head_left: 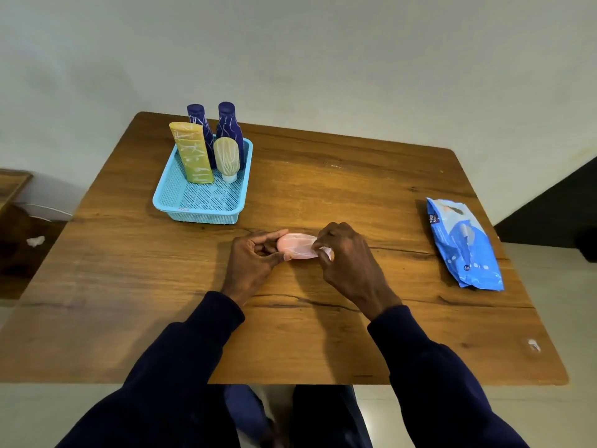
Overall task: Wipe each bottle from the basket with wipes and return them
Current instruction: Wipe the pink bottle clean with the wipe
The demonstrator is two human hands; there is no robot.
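Note:
A small pink bottle (296, 246) lies sideways over the middle of the wooden table (355, 176). My left hand (255, 257) grips its left end. At its right end my right hand (342, 253) presses a bit of white wipe (325, 252) against it. A light blue mesh basket (200, 202) stands at the back left. Upright in it are a yellow tube (191, 153), a cream bottle (226, 158) and two dark blue bottles (197, 119) (228, 122), all streaked with white marks.
A blue pack of wipes (463, 244) lies near the table's right edge. A plain wall rises behind the table. A crumpled white scrap (35, 241) is on the floor at the left. My legs show below the front edge.

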